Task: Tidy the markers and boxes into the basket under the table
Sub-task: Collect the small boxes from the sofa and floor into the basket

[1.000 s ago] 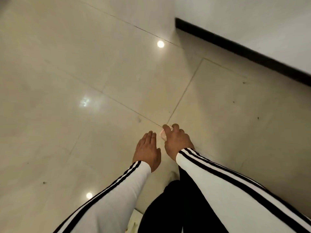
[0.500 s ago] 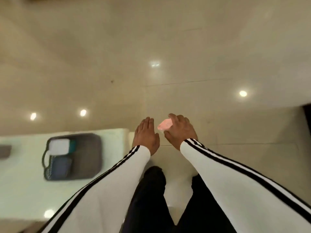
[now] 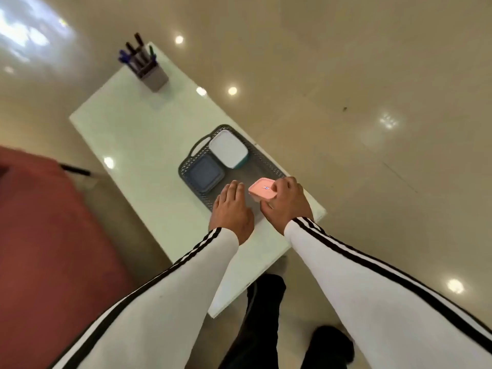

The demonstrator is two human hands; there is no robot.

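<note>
Glossy beige tiled floor (image 3: 346, 62), ceiling lights reflected. White table (image 3: 138, 134) running from 11 o'clock toward centre. Red upholstery (image 3: 40, 235) at 9 o'clock. Grey basket (image 3: 186, 166) on the tabletop near centre, containing a white box with teal base (image 3: 228, 149) and, touching it, a grey-blue box (image 3: 204, 173). Grey holder (image 3: 154, 75) at 11 o'clock on the table's far end, markers (image 3: 135, 53) upright inside. Right hand (image 3: 288, 205) clenched round a pink box (image 3: 262, 192), held over the basket's near end. Left hand (image 3: 231, 213) released, flat, fingers together, just beside the pink box. White striped sleeves on both arms.
</note>
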